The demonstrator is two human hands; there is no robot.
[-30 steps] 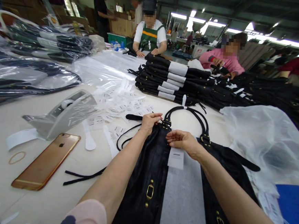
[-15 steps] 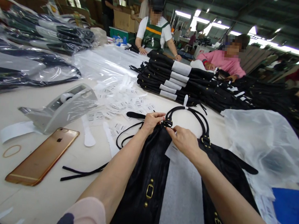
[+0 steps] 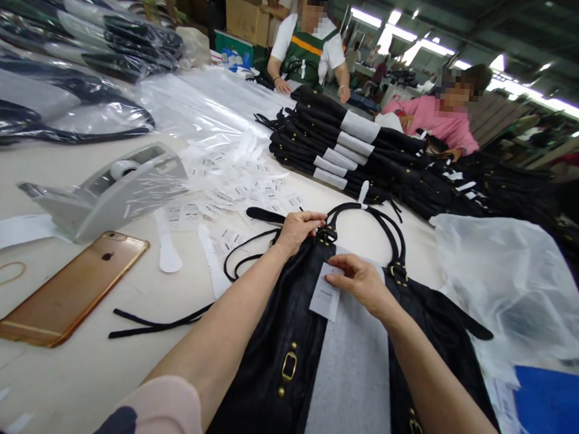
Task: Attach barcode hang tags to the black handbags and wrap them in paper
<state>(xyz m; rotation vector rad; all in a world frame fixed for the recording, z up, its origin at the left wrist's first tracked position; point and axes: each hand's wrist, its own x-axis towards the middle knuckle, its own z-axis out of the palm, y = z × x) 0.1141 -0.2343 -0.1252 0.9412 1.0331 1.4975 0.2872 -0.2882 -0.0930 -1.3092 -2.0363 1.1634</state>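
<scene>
- The black bag [image 3: 262, 405] is laid flat on the pale table [image 3: 55, 386], directly before the wearer; a grey strip [image 3: 351, 382] runs down its middle.
- The white tag [image 3: 323, 303] is pinched between thumb and fingers of the right hand [image 3: 361, 286], over the bag's upper part, where the black panel meets the strip.
- The left hand [image 3: 298, 231] is placed at the near base of the handle [image 3: 399, 236], fingertips drawn together; what is gripped there cannot be told, as the spot is partly covered by the fingers.
- Parts of the bag are hidden by both forearms.
- Black cords [image 3: 160, 327] are spread to the left of the bag, partly covered by the left forearm.
- Loose tags [image 3: 237, 179] are heaped beyond the left hand.
- A tape dispenser [image 3: 101, 195] and a phone [image 3: 73, 290] are noted at left, a rubber band [image 3: 15, 263] beside the phone.
- Translucent plastic [image 3: 514, 288] is crumpled at right, near a blue sheet [image 3: 554, 418].
- Stacked black bags [image 3: 325, 139] are positioned beyond the handle.
- Plastic-wrapped goods [image 3: 83, 33] are piled at far left.
- Two co-workers, one in a green apron [image 3: 300, 50], one in pink [image 3: 442, 122], are seen behind the stack.
</scene>
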